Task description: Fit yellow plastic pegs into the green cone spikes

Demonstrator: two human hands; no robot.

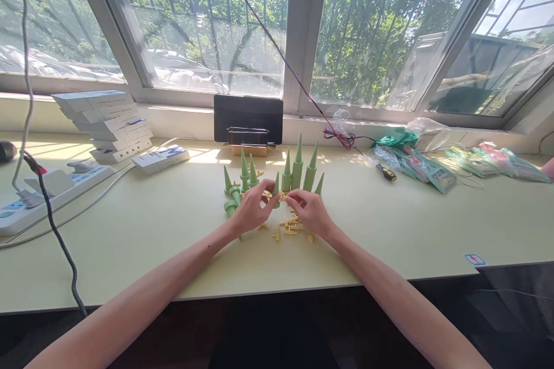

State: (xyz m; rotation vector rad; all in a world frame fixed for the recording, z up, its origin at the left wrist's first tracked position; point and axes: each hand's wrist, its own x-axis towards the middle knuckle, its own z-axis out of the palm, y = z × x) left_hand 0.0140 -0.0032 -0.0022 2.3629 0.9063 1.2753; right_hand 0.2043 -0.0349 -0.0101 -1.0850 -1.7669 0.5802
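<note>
Tapered green spike (276, 185) sits pinched upright in left hand (254, 206); right hand (310, 211) pinches small yellow piece (283, 196).

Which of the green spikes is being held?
The green spike pinched point-up in the left hand; the other spikes stand or lie on the table, clear of any grip.

Strong daylight enters through the windows (367, 29) up top — glaring patches on the counter (389, 225), deep shadow bottom centre, wide-angle stretch toward the sides.
</note>
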